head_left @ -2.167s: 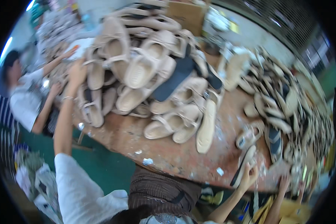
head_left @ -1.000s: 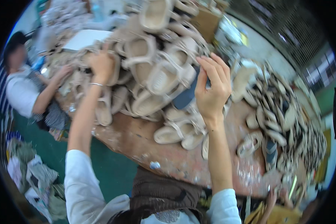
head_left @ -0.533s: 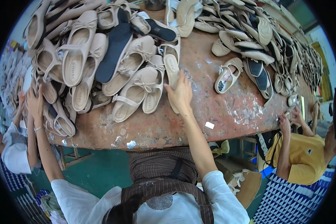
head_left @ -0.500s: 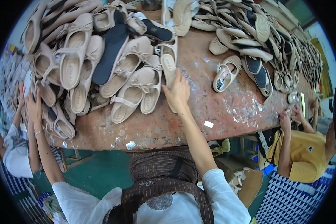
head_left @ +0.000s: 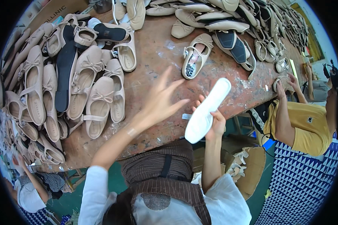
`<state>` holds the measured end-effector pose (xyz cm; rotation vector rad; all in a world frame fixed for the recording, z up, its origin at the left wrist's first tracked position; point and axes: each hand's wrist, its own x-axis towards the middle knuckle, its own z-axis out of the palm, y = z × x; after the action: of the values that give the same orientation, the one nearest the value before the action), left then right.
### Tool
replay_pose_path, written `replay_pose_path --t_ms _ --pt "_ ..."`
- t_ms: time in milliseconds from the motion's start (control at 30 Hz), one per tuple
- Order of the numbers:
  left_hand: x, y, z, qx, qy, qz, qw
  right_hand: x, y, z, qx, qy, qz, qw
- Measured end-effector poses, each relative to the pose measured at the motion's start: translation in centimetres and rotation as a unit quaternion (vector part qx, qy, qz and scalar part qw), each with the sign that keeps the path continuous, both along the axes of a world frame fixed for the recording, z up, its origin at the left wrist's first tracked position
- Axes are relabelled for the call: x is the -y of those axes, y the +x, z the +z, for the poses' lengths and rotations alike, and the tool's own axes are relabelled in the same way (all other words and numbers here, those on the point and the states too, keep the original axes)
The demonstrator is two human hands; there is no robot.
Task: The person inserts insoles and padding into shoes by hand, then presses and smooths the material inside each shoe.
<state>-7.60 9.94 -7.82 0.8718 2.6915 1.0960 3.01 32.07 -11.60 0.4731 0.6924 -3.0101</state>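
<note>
Across the scuffed, red-brown bench [head_left: 146,56], beige strap shoes [head_left: 88,62] lie heaped. Near its front edge, the right hand [head_left: 216,125] grips a flat, white, foot-shaped insole [head_left: 206,113], slanting away and rightward. The left hand [head_left: 159,99] looks empty, fingers spread, just left of it.

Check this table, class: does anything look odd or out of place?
Yes: one beige shoe has a speckled silvery patch inside its heel, whereas many left-pile shoes show smooth beige insoles.
</note>
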Motion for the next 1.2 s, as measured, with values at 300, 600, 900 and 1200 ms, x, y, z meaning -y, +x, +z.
replay_pose_path --t_ms 300,600,900,1200 --pt "-7.9 -5.1 -4.9 -0.059 0.094 0.164 0.980 -3.7 5.3 1.2 0.004 0.072 -0.077 0.994" --pt "15.8 15.7 -2.1 0.128 0.041 0.173 0.976 2.1 1.5 2.5 0.014 0.514 0.027 0.857" --pt "17.6 21.9 -3.8 0.134 0.110 0.513 0.841 9.5 3.7 4.3 -0.361 0.811 0.167 0.430" --pt "16.9 20.5 -4.9 0.123 0.172 0.469 0.857 14.7 3.5 1.7 -0.402 0.761 0.188 0.473"
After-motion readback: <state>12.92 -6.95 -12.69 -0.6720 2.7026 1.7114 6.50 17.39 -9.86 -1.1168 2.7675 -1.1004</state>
